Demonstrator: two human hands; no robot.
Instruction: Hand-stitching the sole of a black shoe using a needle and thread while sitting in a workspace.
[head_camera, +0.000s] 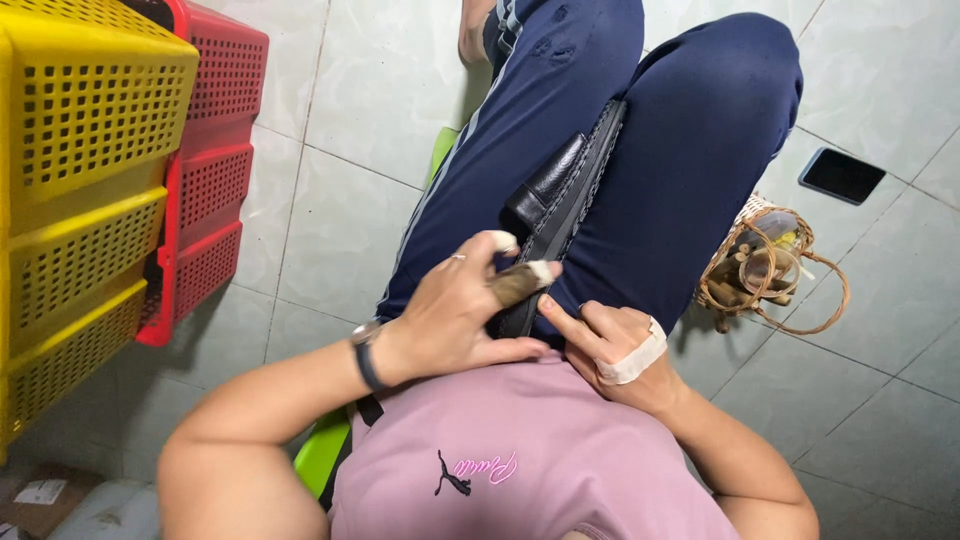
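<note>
Both hands work a black shoe piece on the lap, early in the job by the look of it.
Left hand (455, 310), fingertips taped, curls closed around the black shoe piece (560, 205) lying between the thighs; right hand (610, 345) pinches its near end; whether any stitching is finished stays hidden. A woven basket (770, 265) sits beside.

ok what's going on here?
A seated person works on a black sandal wedged between their thighs, sole edge up. The left hand grips its near end, fingertips taped, a wristwatch on that wrist. The right hand, with a bandage across the knuckles, presses its fingers against the sandal's near end from the other side. On the tiled floor: stacked yellow crates and red crates at left, a small wicker basket and a dark phone at right.
</note>
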